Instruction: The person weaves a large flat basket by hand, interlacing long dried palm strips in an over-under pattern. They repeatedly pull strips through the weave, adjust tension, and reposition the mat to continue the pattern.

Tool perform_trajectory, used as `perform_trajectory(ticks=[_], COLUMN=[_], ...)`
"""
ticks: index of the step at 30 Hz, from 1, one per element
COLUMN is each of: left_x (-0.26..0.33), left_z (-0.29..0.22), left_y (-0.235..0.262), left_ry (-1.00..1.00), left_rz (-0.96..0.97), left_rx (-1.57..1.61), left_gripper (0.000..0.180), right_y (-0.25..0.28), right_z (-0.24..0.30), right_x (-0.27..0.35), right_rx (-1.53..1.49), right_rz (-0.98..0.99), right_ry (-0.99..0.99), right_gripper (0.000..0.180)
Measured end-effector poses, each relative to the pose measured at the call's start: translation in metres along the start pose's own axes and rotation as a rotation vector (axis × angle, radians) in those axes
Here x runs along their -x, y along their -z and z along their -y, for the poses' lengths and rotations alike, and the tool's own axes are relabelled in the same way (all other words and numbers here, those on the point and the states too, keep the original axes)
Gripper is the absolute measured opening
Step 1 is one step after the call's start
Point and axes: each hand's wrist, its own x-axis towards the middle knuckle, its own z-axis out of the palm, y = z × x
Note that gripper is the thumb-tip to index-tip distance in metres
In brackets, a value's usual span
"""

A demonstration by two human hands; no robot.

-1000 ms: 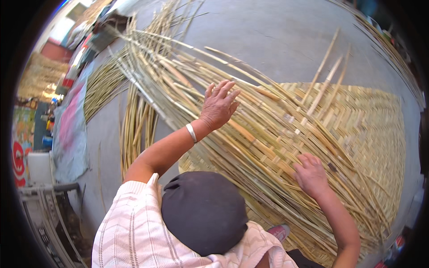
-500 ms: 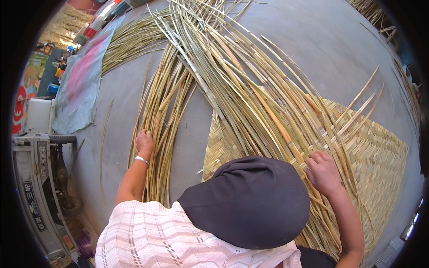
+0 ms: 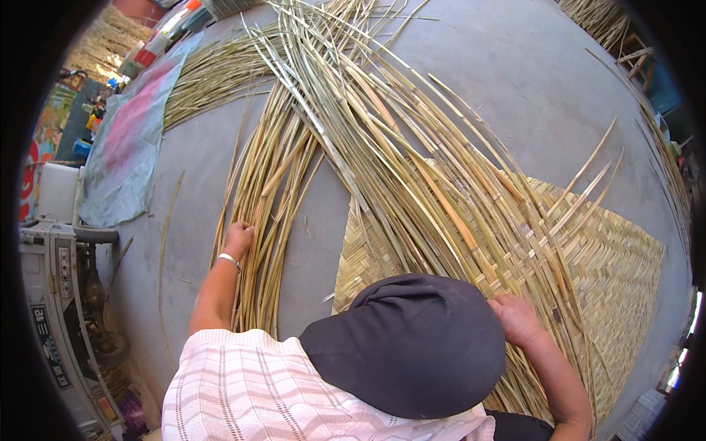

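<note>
My left hand (image 3: pixel 237 239), a silver bangle on its wrist, reaches out to a loose bundle of long bamboo strips (image 3: pixel 273 184) on the concrete floor, and its fingers curl around a strip there. My right hand (image 3: pixel 517 320) rests with curled fingers on the slanting strips at the near edge of a half-woven bamboo mat (image 3: pixel 610 257). Long unwoven strips (image 3: pixel 397 140) fan out from the mat toward the upper left. My dark cap (image 3: pixel 408 342) hides the mat's nearest part.
A faded blue and pink sheet (image 3: pixel 129 147) lies on the floor at the left, with more strips (image 3: pixel 213 77) beside it. A grey machine with a wheel (image 3: pixel 70 294) stands at the left edge. Further bamboo (image 3: pixel 599 18) lies at the upper right.
My left hand left the fanned strips over the mat and swung left and down to the loose bundle. My right hand stayed at the mat's near edge.
</note>
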Motion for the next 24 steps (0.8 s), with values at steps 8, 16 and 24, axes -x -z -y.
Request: perform_trajectory(ticks=[8, 16, 24], left_x=[0.025, 0.036, 0.030], left_z=[-0.014, -0.017, -0.031], left_y=[0.038, 0.058, 0.095], left_ry=[0.104, 0.224, 0.179], left_rz=[0.121, 0.109, -0.050], left_rx=[0.704, 0.790, 0.782], left_gripper=[0.029, 0.019, 0.020], right_y=[0.000, -0.006, -0.003], right_z=[-0.006, -0.007, -0.013], right_x=[0.004, 0.004, 0.005], right_rx=[-0.048, -0.081, -0.086], right_rz=[-0.104, 0.015, 0.056], right_ry=[-0.022, -0.082, -0.146], right_gripper=[0.016, 0.020, 0.024])
